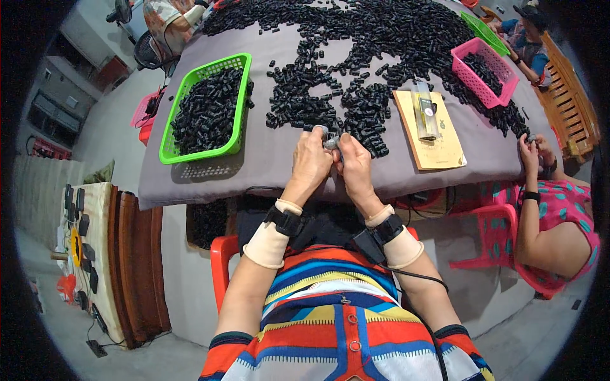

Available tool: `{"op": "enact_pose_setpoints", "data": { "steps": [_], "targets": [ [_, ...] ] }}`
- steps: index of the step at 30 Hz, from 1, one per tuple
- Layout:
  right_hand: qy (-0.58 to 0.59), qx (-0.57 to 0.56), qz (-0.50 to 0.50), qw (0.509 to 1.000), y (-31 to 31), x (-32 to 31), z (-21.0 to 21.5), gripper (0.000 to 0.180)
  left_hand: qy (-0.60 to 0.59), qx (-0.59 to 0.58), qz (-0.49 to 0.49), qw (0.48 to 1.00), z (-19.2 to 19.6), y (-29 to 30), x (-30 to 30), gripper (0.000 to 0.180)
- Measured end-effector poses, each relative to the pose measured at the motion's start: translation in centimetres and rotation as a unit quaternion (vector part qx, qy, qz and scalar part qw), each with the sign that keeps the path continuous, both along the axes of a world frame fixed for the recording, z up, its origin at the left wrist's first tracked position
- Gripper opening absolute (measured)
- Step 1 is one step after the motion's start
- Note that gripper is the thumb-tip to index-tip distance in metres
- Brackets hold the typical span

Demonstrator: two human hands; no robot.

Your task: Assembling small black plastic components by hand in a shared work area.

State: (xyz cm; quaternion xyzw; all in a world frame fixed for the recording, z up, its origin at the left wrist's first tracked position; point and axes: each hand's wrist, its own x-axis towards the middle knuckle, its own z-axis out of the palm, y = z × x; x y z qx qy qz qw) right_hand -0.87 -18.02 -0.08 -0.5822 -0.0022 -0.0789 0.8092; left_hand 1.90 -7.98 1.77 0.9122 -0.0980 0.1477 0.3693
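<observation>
Close together at the near edge of the cloth-covered table, my left hand point(310, 160) and my right hand point(356, 166) meet at the fingertips. Both are closed in a pinch. Something greyish shows between the fingertips, too small to make out; it may be a covering on the fingers. Just beyond them lie loose small black cylindrical pieces point(298, 108), spread in clusters. Each wrist wears a beige sleeve with a black strap and a small device.
A green basket point(164, 149) full of black pieces stands left. A yellow booklet point(438, 155) with a clear ruler-like strip point(424, 127) lies right, near a pink basket point(473, 66). A large black heap point(406, 25) covers the far table point(273, 171). Other people work along the sides.
</observation>
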Motion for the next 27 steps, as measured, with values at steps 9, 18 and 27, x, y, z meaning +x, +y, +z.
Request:
{"op": "enact_pose_setpoints", "data": {
  "steps": [9,18,27],
  "targets": [
    [0.002,-0.068,-0.009,0.998,0.3,-0.5,0.7,0.039,0.286,-0.394,-0.09,0.869,-0.6,3.6,-0.2,0.018],
    [-0.017,-0.135,-0.02,0.991,0.8,-0.6,0.5,0.037,0.256,-0.49,-0.117,0.825,-0.5,4.0,-2.1,0.017],
    [-0.033,-0.166,-0.023,0.985,0.9,-0.8,0.1,0.036,0.296,-0.606,-0.147,0.724,-2.1,5.1,-1.5,0.015]
  ]
}}
